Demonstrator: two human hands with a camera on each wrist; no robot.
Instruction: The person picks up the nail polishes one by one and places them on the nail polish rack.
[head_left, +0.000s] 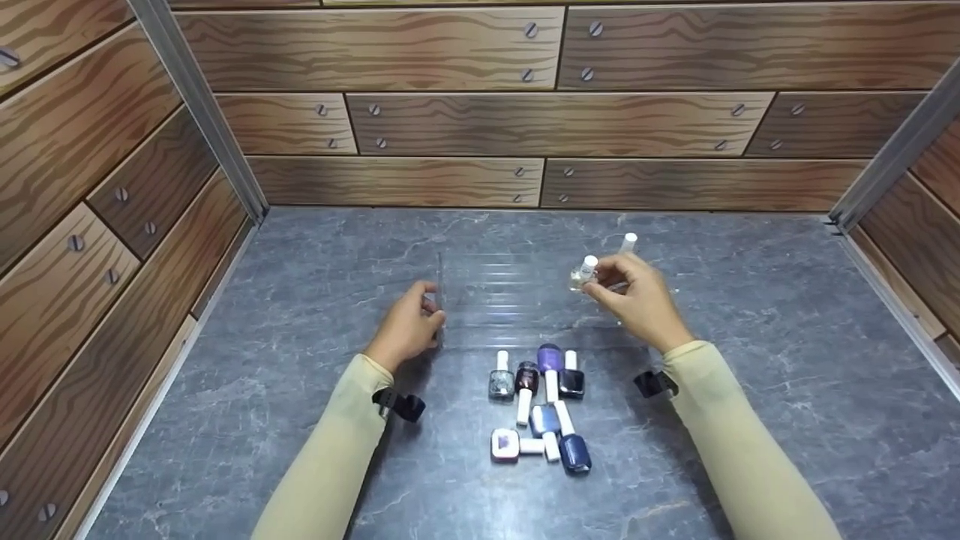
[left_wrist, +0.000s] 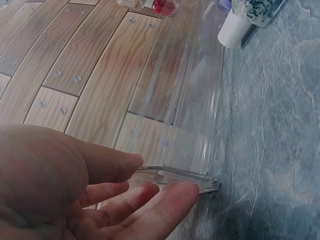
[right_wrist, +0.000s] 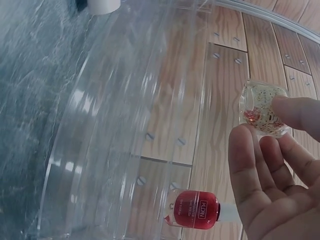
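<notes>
A clear plastic tiered rack (head_left: 499, 300) stands on the table, its ridged steps running left to right. At its left end, my left hand (head_left: 407, 326) holds the side panel between thumb and fingers, seen close up over the rack edge (left_wrist: 175, 172) in the left wrist view. My right hand (head_left: 637, 300) pinches a clear nail polish bottle with glitter (right_wrist: 257, 105), white cap up (head_left: 589, 264), above the rack's right part. Just beyond that hand, a red nail polish bottle (right_wrist: 197, 209) stands on the rack; mostly its white cap (head_left: 628, 241) shows in the head view.
Several nail polish bottles lie in front of the rack, among them a glittery silver one (head_left: 502, 384), a purple one (head_left: 550, 358), a black one (head_left: 571, 382) and a dark blue one (head_left: 575, 454). Wood-patterned walls (head_left: 450, 124) enclose the grey marbled table (head_left: 315, 255).
</notes>
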